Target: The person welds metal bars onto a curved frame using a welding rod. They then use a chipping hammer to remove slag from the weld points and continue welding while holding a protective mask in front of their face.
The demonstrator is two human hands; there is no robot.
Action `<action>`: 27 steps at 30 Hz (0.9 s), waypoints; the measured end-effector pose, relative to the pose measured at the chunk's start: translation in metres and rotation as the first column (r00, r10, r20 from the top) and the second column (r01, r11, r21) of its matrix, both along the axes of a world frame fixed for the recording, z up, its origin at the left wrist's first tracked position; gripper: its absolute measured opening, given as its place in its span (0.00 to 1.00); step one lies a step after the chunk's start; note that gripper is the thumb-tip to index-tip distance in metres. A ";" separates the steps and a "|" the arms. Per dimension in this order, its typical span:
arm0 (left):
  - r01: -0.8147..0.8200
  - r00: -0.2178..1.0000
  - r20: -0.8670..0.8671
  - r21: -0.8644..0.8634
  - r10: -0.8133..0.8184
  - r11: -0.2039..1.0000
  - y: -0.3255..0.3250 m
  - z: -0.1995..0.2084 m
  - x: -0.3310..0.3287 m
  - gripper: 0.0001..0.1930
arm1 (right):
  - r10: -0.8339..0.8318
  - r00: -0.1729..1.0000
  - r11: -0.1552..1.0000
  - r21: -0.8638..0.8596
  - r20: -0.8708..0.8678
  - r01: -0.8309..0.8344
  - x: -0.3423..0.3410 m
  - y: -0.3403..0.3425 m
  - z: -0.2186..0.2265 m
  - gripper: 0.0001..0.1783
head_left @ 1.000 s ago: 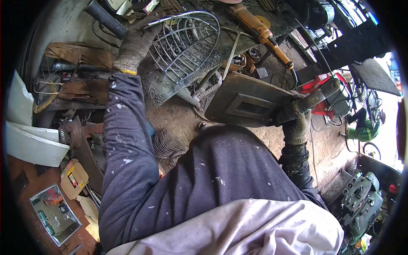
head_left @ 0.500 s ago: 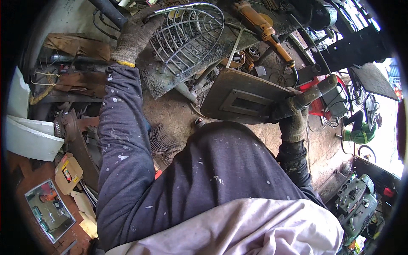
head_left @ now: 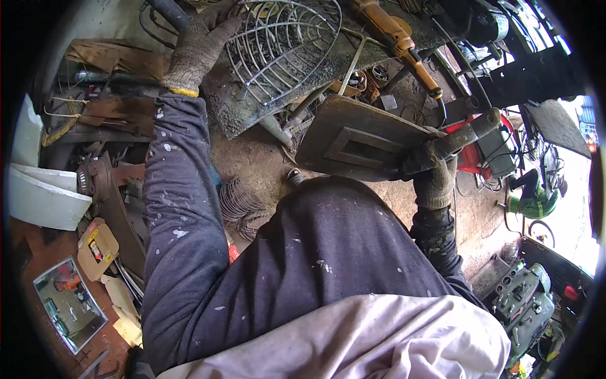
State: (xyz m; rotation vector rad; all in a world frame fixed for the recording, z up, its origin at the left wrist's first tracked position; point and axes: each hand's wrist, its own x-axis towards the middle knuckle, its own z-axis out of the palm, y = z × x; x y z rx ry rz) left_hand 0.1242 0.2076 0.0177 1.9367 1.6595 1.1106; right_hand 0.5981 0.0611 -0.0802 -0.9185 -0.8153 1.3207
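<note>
My left hand [head_left: 196, 55], in a grey knit glove with a yellow cuff edge, is closed on the rim of a domed metal wire basket [head_left: 287, 54]. The basket rests tilted on a rough, dirty metal bench top [head_left: 237, 120]; its far rim runs out of the picture. On the right, my gloved right hand [head_left: 435, 170] is wrapped round the handle side of a dark welding hand shield [head_left: 322, 136] with a rectangular window frame. A dark tubular tool [head_left: 470, 131] lies across the same hand and seems held with the shield. The fingers are partly hidden behind them.
An orange angle grinder [head_left: 394, 31] lies at the bench's far right. Coiled wire [head_left: 238, 201] is on the floor left of my knee. A red-sided machine [head_left: 470, 158] with cables stands beyond my right hand. Another person in green [head_left: 535, 201] crouches at far right.
The wire basket has shifted a little to the right and tilted, with my left hand still on its rim. The view has dipped slightly. My right hand keeps the shield nearly in place.
</note>
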 end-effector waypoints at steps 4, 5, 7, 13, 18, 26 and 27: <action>-0.184 0.971 0.168 0.079 0.169 0.980 -0.034 0.005 0.022 0.27 | 0.049 0.999 0.999 -0.008 0.002 -0.049 0.001 -0.001 0.004 0.26; -0.172 0.973 0.169 0.075 0.158 0.982 -0.048 0.002 0.035 0.27 | 0.060 0.998 0.998 -0.008 -0.012 -0.060 -0.001 -0.002 0.008 0.27; -0.236 0.877 0.456 0.131 0.153 0.963 -0.093 -0.002 0.068 0.32 | 0.072 0.997 0.997 0.034 -0.006 -0.072 -0.009 -0.001 0.016 0.29; 0.380 0.696 0.715 -0.289 -0.066 0.878 -0.182 -0.050 0.143 0.28 | 0.086 0.996 0.996 -0.004 0.027 -0.086 -0.009 0.003 0.017 0.30; 0.511 0.708 0.703 -0.575 0.067 0.639 -0.186 -0.059 0.127 0.24 | 0.088 0.989 0.991 0.090 0.121 -0.099 -0.021 0.017 0.022 0.28; -0.026 0.754 0.599 -0.385 0.271 0.923 -0.311 -0.083 -0.006 0.26 | 0.294 0.860 0.956 -0.116 0.416 -0.270 0.005 -0.001 0.039 0.27; -0.193 0.880 0.350 -0.353 0.320 0.916 -0.340 -0.094 -0.037 0.30 | 0.341 0.838 0.940 -0.148 0.426 -0.307 0.006 -0.003 0.039 0.31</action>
